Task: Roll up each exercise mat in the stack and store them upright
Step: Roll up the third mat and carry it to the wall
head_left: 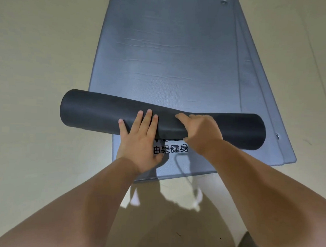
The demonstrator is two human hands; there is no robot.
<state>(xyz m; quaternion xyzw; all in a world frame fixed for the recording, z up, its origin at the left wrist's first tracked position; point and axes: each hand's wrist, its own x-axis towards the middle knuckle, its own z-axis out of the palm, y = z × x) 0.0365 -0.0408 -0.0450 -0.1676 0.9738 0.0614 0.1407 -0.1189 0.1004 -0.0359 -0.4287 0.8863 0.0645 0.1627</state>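
The half-rolled mat (103,111) lies across mid-frame on the grey stack (161,48), near its lower end. The left hand (139,139) presses straight fingers (149,116) on it, likely to hold the coil tight. The right hand (203,132) curls over the roll, gripping it. The roll sits skewed, its left end overhanging the floor (39,62). Most of the mat's length lies flat toward the frame's top.

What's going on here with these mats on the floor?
A person is rolling up the top exercise mat of a grey stack of mats lying on the floor. The dark roll lies slightly askew across the near end of the stack. The left hand presses flat on it with straight fingers, and the right hand curls over it. A long stretch of mat is flat beyond the roll, and nothing stands upright yet.
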